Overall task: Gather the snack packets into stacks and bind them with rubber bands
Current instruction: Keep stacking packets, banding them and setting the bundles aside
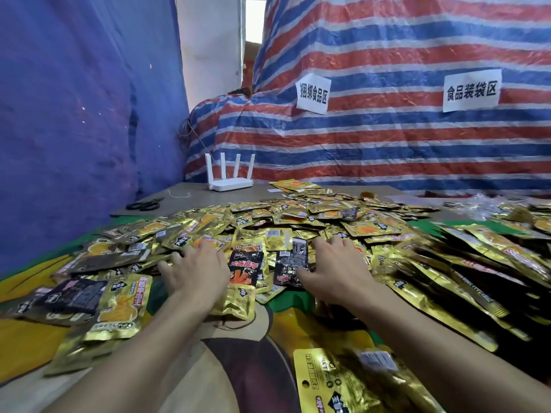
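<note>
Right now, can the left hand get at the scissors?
Probably yes. The scissors lie uncovered on bare table beyond the packets, on the same side as the left hand. Nothing stands between; it would have to stretch forward over them.

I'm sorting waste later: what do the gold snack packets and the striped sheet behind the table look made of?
Gold snack packets: likely metallised plastic film, glossy; they glint and crinkle. Striped sheet: probably woven plastic tarpaulin, faintly shiny, creased with bright highlights.
</note>
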A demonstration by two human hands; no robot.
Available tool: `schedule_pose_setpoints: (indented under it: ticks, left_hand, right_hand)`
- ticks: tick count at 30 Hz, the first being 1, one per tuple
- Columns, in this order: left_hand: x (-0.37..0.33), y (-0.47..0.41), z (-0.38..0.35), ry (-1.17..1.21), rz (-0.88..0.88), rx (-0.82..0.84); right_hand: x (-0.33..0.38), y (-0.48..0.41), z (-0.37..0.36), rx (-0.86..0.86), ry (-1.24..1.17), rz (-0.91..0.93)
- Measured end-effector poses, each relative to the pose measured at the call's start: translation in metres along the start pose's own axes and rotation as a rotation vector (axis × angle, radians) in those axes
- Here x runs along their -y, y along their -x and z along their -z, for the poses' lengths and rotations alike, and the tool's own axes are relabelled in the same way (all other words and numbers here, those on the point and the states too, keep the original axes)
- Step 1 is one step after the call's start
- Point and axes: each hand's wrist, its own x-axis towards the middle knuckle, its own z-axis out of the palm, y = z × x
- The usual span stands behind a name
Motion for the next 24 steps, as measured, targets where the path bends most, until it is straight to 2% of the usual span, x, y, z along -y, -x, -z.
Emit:
schedule_pose_setpoints:
  ticks: [2, 6, 12, 19, 24]
  left_hand:
    - [0.001, -0.007, 0.001, -0.046, 0.004, 0.022]
    - [-0.009, -0.011, -0.003, 0.006, -0.015, 0.163]
    - [-0.032, -0.008, -0.015, -0.105, -0.072, 0.192]
    - [-0.035, -0.027, -0.014, -0.086, -0.092, 0.334]
    - [-0.038, -0.031, -0.005, -0.128, -0.109, 0.407]
  right_hand:
    - [0.008, -0.01, 0.002, 0.031, -0.072, -0.012]
    - [0.03, -0.035, -0.003, 0.144, -0.244, -0.092]
    - [0.048, -0.062, -0.012, 0.185, -0.182, -0.249]
    - [0.046, -0.081, -0.006, 0.456, -0.091, -0.106]
    - [0.048, -0.081, -0.002, 0.438, 0.0, -0.075]
